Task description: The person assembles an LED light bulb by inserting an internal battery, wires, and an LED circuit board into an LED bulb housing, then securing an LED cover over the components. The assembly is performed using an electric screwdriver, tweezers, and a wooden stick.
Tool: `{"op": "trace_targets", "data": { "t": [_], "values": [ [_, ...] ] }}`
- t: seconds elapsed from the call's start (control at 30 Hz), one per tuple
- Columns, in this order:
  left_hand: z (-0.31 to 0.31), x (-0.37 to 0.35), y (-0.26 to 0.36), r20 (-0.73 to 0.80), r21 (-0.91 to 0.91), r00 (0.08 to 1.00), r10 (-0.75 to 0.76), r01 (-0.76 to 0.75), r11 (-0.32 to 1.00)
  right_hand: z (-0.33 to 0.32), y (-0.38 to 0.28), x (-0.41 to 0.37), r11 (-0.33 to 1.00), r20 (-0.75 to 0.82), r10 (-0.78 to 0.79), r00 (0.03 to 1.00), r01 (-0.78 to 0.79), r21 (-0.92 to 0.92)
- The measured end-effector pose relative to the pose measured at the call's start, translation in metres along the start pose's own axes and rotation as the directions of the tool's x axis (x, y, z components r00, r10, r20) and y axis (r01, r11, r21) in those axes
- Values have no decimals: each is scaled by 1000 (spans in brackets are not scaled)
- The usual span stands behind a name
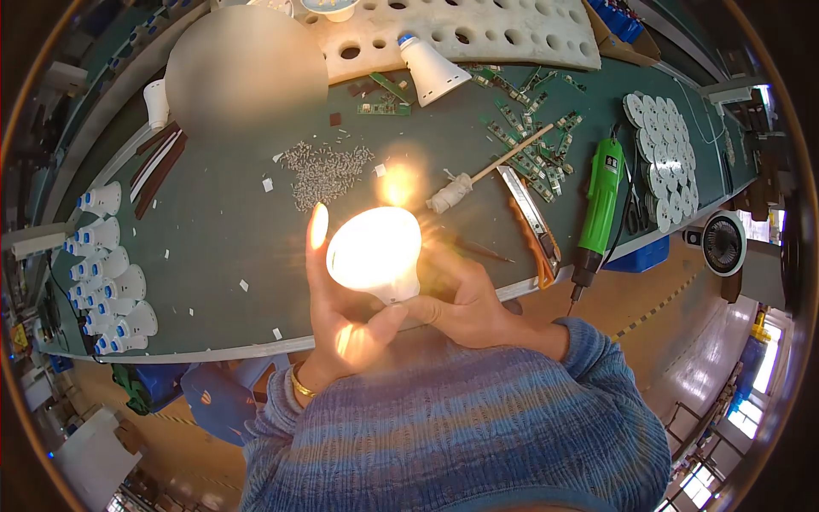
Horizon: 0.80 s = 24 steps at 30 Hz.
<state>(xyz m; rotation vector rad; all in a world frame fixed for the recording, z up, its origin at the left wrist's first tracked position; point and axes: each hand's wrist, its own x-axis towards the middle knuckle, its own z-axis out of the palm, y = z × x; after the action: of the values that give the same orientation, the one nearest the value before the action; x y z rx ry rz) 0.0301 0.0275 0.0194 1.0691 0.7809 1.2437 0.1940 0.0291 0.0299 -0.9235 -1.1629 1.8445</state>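
A brightly lit LED bulb glows between my hands, close to the front edge of the bench. My left hand grips it from the left, with one finger stretched up beside it and the thumb at its lower white housing. From the right, my right hand holds that same housing with thumb and fingers. Glare washes out the bulb's face and part of the fingers. Behind it lies a heap of small screws on the green bench top.
White lamp housings with blue tips line the left. Circuit boards, a stick with a wrapped end, a utility knife and a green electric screwdriver lie right. White discs stand beyond. A holed foam board is at the back.
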Motion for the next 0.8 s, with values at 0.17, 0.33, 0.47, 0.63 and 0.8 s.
{"op": "trace_targets", "data": {
  "t": [0.17,0.33,0.47,0.63,0.8],
  "values": [
    [1,1,0,-40,40,999,5,-3,999,1,5,0,991,30,10,999,-13,129],
    [6,2,8,-50,58,997,-51,54,997,-6,11,-2,998,53,-21,998,24,-57],
    [6,1,7,-82,12,992,-97,99,995,-3,9,0,990,5,-124,992,124,-70],
    [4,4,6,-15,102,1000,-13,15,995,-4,28,-2,995,6,-76,997,76,59],
    [6,5,10,-40,71,997,-70,73,995,-2,17,0,991,12,-77,997,76,111]
  ]
}}
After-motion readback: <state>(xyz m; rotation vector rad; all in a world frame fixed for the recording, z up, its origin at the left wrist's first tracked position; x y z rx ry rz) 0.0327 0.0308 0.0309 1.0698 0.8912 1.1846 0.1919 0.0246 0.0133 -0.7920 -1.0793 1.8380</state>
